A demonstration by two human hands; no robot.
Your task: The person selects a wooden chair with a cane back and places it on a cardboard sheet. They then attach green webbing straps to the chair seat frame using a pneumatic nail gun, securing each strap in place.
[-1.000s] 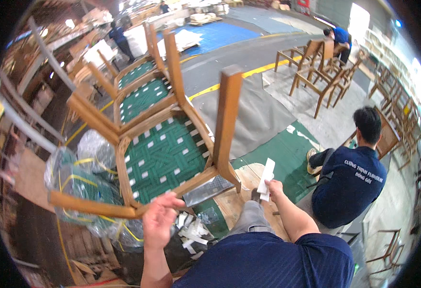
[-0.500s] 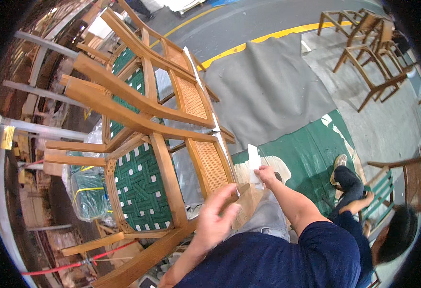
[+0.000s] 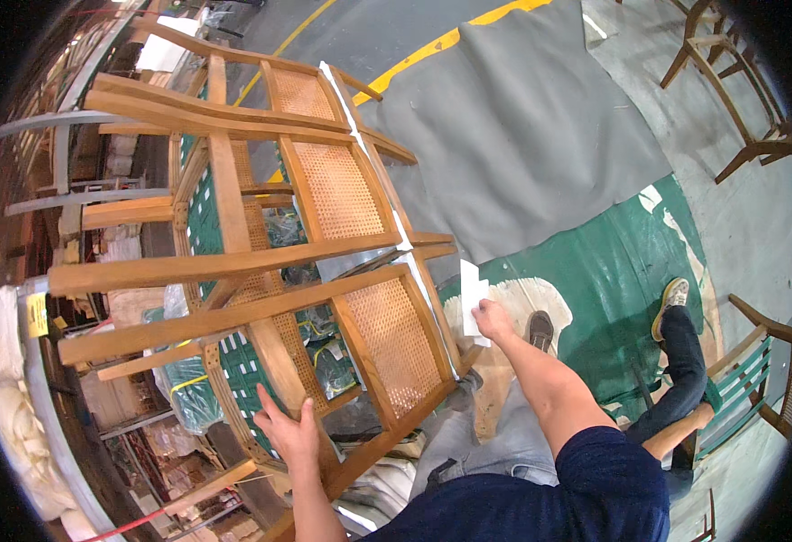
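Note:
In my right hand [image 3: 493, 322] are a few flat white pieces [image 3: 471, 287], pinched between fingers and thumb; they look like paper or thin card. My left hand [image 3: 293, 436] is open, fingers spread, over the wooden rail of the nearest chair beside its green woven seat [image 3: 244, 370]. Whether its fingertips touch the wood I cannot tell. This wooden chair has a cane back panel [image 3: 393, 348] and stands tipped in a row with similar chairs. White strips [image 3: 403, 237] run along the tops of their backs.
A grey sheet [image 3: 522, 135] and a green sheet [image 3: 595, 280] cover the floor ahead. At right, a co-worker's leg [image 3: 682, 361] and hand [image 3: 705, 415] are beside a green-strapped chair [image 3: 741, 390]. More wooden chair frames [image 3: 730, 81] stand far right; metal racking [image 3: 80, 199] lines the left.
My left hand has moved left, from beside the nearest cane back to the seat rail. My right hand still holds the white pieces. The view has shifted, bringing the chairs closer.

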